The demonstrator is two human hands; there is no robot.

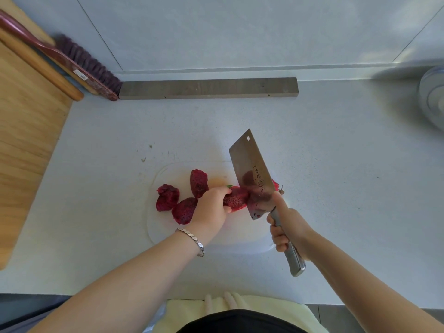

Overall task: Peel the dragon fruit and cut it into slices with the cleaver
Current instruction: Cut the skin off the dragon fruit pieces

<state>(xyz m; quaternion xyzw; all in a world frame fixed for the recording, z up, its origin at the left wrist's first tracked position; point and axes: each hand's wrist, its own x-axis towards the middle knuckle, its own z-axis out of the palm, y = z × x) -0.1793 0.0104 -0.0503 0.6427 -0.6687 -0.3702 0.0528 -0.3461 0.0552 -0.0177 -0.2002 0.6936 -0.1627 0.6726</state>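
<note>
Head view: left hand (pixel 211 207) grips dragon fruit (pixel 236 199).

I see open counter (pixel 336 145) right of and behind the board (pixel 216 239), while three fruit chunks (pixel 183 210) crowd its left and a wooden bar (pixel 208 88) and brush (pixel 91 68) block the back.

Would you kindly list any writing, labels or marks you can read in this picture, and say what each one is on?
Cleaver blade: a column of engraved characters above a round stamp, too small and blurred to read.
Brush handle: a small white sticker, its print too small to read.
Nothing else in view carries any text.
</note>
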